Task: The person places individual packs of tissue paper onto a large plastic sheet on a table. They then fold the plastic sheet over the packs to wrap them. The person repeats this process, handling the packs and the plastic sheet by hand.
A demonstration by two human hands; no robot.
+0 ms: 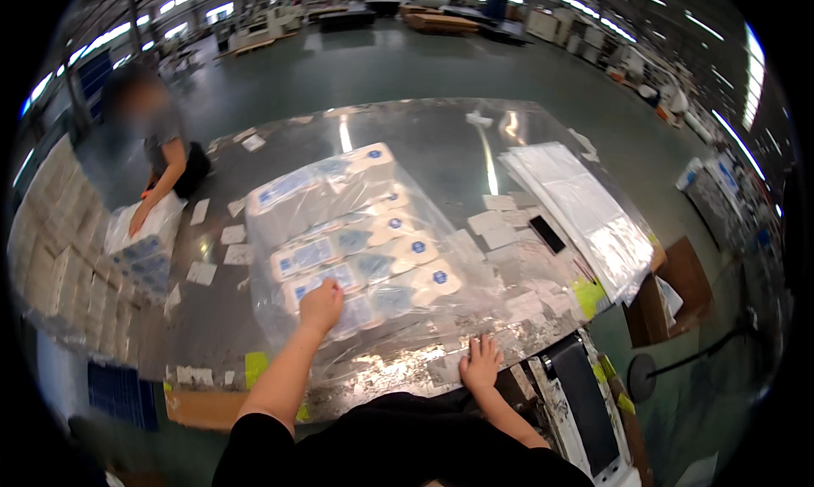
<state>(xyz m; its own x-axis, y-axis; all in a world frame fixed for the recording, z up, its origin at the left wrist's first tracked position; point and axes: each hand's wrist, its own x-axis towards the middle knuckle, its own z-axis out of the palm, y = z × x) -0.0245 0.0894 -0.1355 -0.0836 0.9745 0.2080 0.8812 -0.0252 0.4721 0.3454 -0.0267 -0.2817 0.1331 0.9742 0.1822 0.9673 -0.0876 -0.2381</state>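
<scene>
A clear plastic bag (437, 220) lies on the table with several white printed packs (373, 265) in rows inside it. The packs carry blue labels and round blue marks. My left hand (322, 305) is closed at the near left part of the bag, its fingers curled on the film; the fingertips are partly hidden. To the right, at the table's near edge, my right hand (481, 362) rests palm down with its fingers apart, holding nothing.
The metal table (424, 131) carries scattered paper slips (237, 254), a black phone (547, 234) and a stack of flat plastic bags (577, 198). A co-worker (165, 139) handles a wrapped bundle (148, 245) by a tall stack of packs (59, 266). A cardboard box (691, 288) stands right.
</scene>
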